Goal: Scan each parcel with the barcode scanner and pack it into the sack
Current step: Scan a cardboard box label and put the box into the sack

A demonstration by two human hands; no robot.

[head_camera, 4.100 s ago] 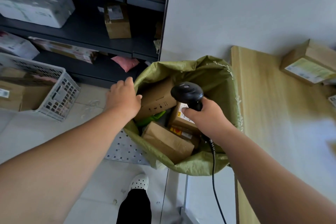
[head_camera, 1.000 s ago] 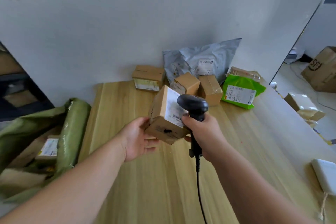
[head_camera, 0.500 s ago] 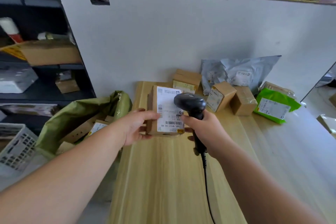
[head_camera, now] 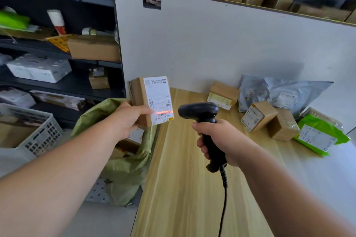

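A big white wall (head_camera: 231, 44) stands behind a wood table (head_camera: 192, 188). Dark shelves (head_camera: 63, 84) full of boxes are on the left. A green sack (head_camera: 127, 171) sits on the floor, right against the left edge of the table. Its mouth is open and there are boxes inside. A white basket (head_camera: 40, 136) is on the floor further left, near the shelves.

At the back of the table, by the wall, lie a grey bag (head_camera: 283, 92) and a green bag (head_camera: 323, 132). Three small boxes (head_camera: 258, 115) sit close beside them.

The left hand (head_camera: 131, 117) holds one box (head_camera: 140, 100) up in the air, above the sack and the table edge. The thumb presses on the front, and the other fingers are hidden behind it. The box stands tall, and its white label (head_camera: 159, 98) faces the scanner (head_camera: 200, 113).

The right hand (head_camera: 221, 140) is wrapped tight round the black scanner's handle, over the table. The scanner's head points left at the box, close but not touching. Its cord (head_camera: 224, 198) hangs down to the bottom of the view. A thin red line (head_camera: 163, 112) glows across the bars low on the label
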